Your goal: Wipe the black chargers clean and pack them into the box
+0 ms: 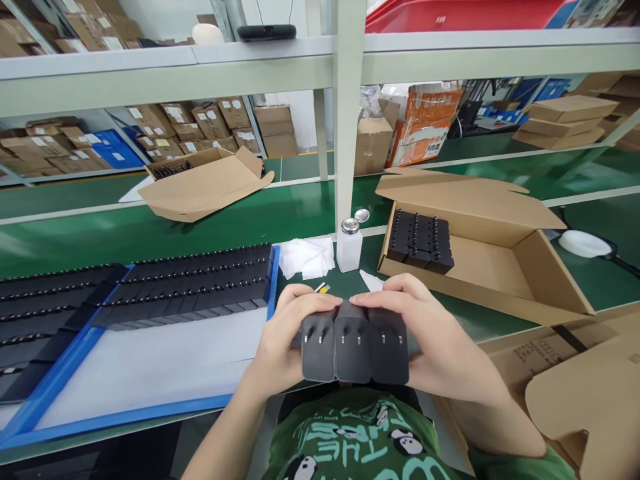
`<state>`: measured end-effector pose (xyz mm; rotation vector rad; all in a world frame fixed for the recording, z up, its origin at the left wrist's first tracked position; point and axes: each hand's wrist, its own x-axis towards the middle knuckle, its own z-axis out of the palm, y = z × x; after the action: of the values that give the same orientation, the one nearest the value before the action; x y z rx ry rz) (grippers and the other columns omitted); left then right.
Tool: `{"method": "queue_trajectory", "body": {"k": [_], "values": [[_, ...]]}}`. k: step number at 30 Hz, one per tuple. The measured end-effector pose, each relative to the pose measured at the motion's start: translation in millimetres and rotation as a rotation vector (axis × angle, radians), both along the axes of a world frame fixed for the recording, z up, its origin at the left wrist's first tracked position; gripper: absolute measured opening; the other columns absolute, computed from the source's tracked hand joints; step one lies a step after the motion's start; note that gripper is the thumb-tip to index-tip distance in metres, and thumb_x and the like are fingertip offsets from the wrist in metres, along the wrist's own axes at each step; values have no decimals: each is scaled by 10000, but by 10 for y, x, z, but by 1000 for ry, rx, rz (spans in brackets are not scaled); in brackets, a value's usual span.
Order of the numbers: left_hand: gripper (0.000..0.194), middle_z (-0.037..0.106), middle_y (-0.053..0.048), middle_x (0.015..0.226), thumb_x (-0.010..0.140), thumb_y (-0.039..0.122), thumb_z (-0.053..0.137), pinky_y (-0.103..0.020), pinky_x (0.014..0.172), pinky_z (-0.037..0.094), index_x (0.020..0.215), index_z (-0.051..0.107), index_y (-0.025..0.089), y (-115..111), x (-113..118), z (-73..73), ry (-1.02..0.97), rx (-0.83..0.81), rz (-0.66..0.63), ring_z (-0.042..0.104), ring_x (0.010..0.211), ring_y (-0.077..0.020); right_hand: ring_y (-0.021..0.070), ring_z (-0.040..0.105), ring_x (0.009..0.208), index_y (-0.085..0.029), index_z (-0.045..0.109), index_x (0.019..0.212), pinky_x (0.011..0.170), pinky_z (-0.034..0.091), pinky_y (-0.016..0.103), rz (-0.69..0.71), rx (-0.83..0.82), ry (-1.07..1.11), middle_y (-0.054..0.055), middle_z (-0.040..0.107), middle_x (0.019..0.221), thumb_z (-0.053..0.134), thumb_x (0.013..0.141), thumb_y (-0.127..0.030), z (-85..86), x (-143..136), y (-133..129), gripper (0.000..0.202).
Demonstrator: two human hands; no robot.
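Three black rectangular blocks point(353, 363) with small metal pins on their faces are held side by side in front of my chest. My left hand point(293, 330) grips the row's left end, thumb and fingers closed round it. At the right end, my right hand point(407, 320) presses in the same way, fingertips on the top edge. To the left, a blue-rimmed tray point(165, 407) bears rows of similar black blocks point(190, 287) along its far side. On the right, an unlidded cardboard box point(505, 267) has several of these blocks point(420, 240) packed at its left end.
A white pump bottle point(349, 247) with a raised metal lid stands beyond my hands, beside white papers point(307, 258). A shelf post point(347, 120) rises behind it. Another cardboard box point(205, 183) sits at the back left. Folded cardboard point(590, 393) lies at my right.
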<state>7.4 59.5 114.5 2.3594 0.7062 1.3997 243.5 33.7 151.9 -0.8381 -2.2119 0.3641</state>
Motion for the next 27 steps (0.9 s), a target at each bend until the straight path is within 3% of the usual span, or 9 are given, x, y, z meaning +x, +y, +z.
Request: {"method": "queue_trajectory", "body": {"k": [6, 10, 18, 23, 27], "values": [[303, 722, -99, 1075, 927, 304, 643, -387, 793, 523, 1208, 551, 239, 0, -14, 0, -4, 16, 6, 567, 925, -222, 210, 534, 1064, -231, 378, 1363, 919, 526, 336, 39, -24, 112, 89, 622, 1241, 746, 832, -158, -59, -8, 9, 650], [336, 717, -112, 1134, 917, 281, 664, -371, 818, 510, 1226, 548, 221, -9, -23, 14, 31, 18, 10, 562, 970, -221, 222, 529, 1063, -244, 333, 1369, 927, 492, 364, 72, -38, 150, 92, 632, 1257, 805, 770, -139, -121, 8, 47, 770], [340, 733, -98, 1184, 940, 360, 645, -384, 834, 465, 1242, 546, 239, 48, -33, -47, -39, -31, -95, 580, 971, -216, 212, 521, 1076, -221, 363, 1355, 930, 483, 344, 63, -24, 143, 92, 621, 1258, 797, 768, -113, -132, -12, 23, 738], [357, 731, -95, 1178, 928, 348, 667, -383, 846, 440, 1245, 556, 229, 105, -20, -123, -83, -44, -146, 573, 960, -214, 215, 516, 1037, -213, 403, 1331, 884, 504, 348, 43, -2, 136, 105, 624, 1209, 834, 791, -311, -107, -19, -4, 698], [384, 741, -94, 1151, 913, 384, 681, -371, 785, 453, 1248, 567, 234, 108, 18, -122, -109, -36, -144, 536, 933, -223, 220, 514, 1009, -240, 402, 1261, 847, 514, 351, 54, 2, 162, 105, 652, 1218, 865, 752, -379, -83, -27, -10, 702]]}}
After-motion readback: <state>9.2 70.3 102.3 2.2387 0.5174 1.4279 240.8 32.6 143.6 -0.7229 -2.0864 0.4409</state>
